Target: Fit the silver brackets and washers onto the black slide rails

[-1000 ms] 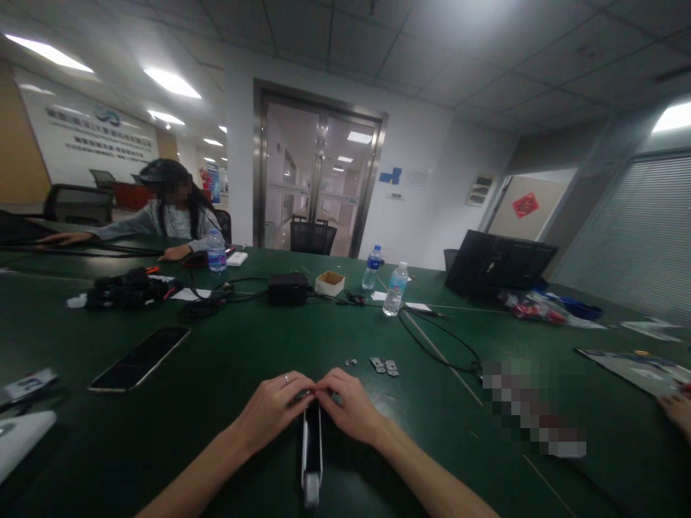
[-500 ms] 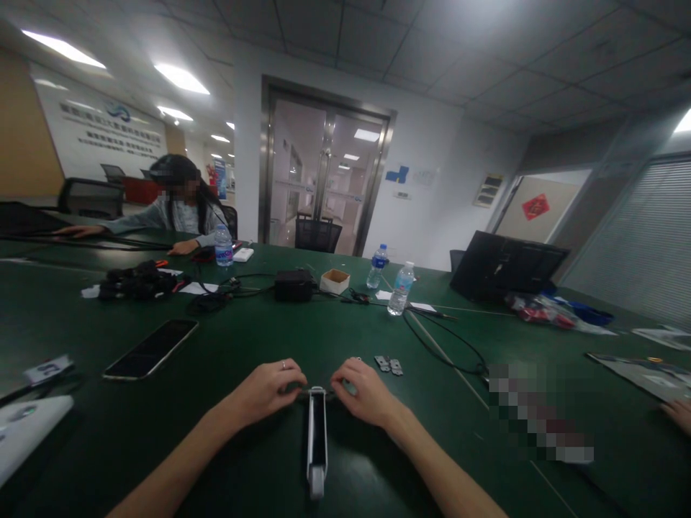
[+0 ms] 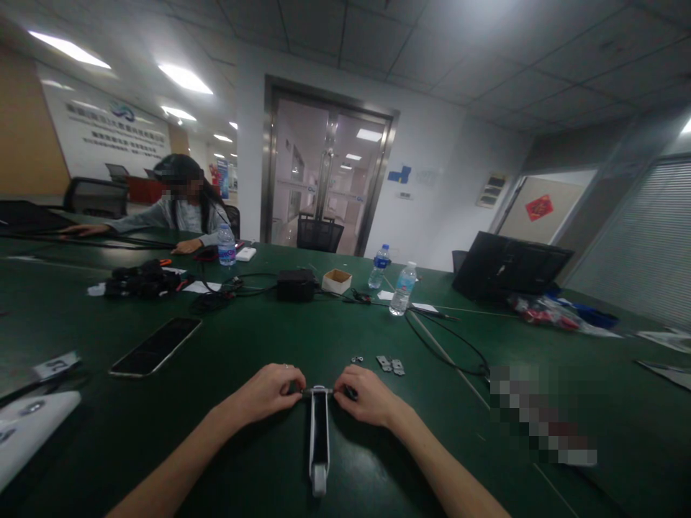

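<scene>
Toy [image 3: 319,440], long and white-edged, runs up and down on the tabletop [image 3: 242,338] at bottom middle of the frame, its top end between the left hand [image 3: 271,393] and right hand [image 3: 366,396], equally near, each with fingers pinched on one end of its thin bar [image 3: 308,391].

White wall [image 3: 432,223], glass doors [image 3: 299,169], ceiling lights [image 3: 186,78], apparently blinds [image 3: 645,244]

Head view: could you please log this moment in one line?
left hand: pinching rod, left end | right hand: pinching rod, right end | rod: across far end of white frame
</scene>
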{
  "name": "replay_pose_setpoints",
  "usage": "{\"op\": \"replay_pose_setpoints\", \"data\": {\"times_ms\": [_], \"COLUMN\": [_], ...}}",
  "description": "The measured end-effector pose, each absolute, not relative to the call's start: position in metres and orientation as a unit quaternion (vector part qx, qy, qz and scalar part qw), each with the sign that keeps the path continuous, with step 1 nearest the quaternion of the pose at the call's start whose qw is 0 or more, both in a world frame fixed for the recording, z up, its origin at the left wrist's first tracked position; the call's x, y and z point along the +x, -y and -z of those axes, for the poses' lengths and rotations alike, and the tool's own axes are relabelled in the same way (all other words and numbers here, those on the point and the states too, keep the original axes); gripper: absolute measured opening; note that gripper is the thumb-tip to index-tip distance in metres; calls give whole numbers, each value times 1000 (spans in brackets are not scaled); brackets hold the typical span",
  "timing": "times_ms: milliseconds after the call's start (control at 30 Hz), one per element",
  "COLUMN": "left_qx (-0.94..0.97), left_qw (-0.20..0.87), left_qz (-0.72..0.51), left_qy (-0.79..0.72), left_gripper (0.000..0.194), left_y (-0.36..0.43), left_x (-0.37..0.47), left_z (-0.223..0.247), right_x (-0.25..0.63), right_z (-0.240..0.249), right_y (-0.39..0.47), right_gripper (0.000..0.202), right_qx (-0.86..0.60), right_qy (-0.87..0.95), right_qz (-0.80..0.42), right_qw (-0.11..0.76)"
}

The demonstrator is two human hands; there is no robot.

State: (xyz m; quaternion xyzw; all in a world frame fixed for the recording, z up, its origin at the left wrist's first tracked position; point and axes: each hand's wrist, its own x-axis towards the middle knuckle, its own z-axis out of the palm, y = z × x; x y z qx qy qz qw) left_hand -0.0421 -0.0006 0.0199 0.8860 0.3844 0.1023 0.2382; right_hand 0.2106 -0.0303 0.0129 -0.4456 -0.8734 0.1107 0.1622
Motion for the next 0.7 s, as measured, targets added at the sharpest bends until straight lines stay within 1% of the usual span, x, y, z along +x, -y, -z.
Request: {"op": "replay_pose_setpoints", "data": {"times_ms": [300,533,700], "left_qx": [878,848,834], "left_qw": [252,305,317], "left_qz": [-115,-143,-155], "left_qy": [-391,-409,-424], "left_gripper": [20,24,24], "left_y": [2,3,5], "left_x": [-39,-38,-36], "left_z": [-18,-20,-21], "right_x": [210,209,210], "right_z": [-9,-9,-6], "right_y": [29,30,27], "right_gripper": [12,10,9], "right_qx": [-443,-442,-437], "right_qy": [873,873,875], "right_qz": [-118,-113,-109], "right_qw": [167,171,176]}}
